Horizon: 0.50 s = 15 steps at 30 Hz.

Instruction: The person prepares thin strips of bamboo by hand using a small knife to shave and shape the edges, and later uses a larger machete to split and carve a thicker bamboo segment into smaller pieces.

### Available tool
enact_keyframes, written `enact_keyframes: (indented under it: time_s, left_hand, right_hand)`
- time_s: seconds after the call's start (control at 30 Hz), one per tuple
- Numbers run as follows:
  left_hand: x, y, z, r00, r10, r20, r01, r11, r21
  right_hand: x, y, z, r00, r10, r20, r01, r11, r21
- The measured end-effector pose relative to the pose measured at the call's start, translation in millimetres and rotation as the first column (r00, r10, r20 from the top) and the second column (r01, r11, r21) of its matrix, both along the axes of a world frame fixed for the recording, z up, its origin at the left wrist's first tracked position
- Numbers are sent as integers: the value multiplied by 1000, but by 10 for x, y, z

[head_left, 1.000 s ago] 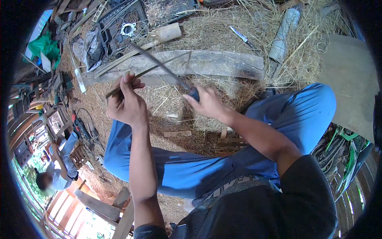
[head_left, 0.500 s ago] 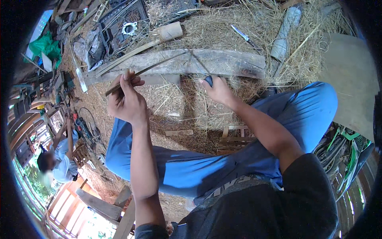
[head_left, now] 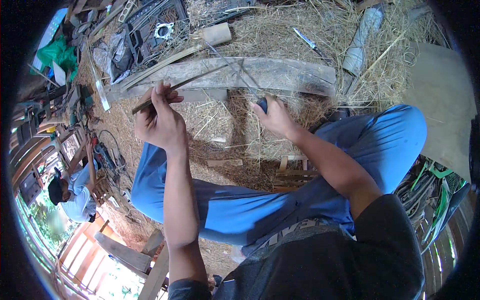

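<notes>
My left hand [head_left: 162,120] is raised at the near left of a weathered plank, its fingers pinching a thin brown strip of wood or bamboo [head_left: 200,76]. The strip slants up to the right, its far end over the plank [head_left: 295,75]. In my right hand [head_left: 275,117] is the dark handle of a thin-bladed knife [head_left: 232,67]. Its long narrow blade points up and left, crossing the strip near the strip's far end in this view. Whether blade and strip touch, I cannot tell. Both hands are closed, in front of my crossed legs.
A second knife [head_left: 311,44] lies on straw beyond the plank. Nearby are a cut bamboo piece [head_left: 216,34] and a grey-white cylinder [head_left: 364,40]. A black crate [head_left: 155,27] of metal parts stands far left. Another person [head_left: 75,192] sits at the left. A flat board [head_left: 440,100] lies right.
The knife's blade has swung up and left, its tip now past the plank's far edge. My left hand keeps its hold on the strip. The other person's head has turned.
</notes>
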<state>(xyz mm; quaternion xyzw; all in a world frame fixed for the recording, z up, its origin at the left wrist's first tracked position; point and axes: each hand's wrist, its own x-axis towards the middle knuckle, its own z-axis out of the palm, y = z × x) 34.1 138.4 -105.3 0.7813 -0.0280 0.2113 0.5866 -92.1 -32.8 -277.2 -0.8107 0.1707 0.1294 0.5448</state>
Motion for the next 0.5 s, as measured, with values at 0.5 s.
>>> enact_keyframes:
  time_s: [0.5]
  left_hand:
    - [-19,134,-32,1000,9,16,-10,999,44]
  right_hand:
    - [5,103,241,987,88,135,-78,994,-82]
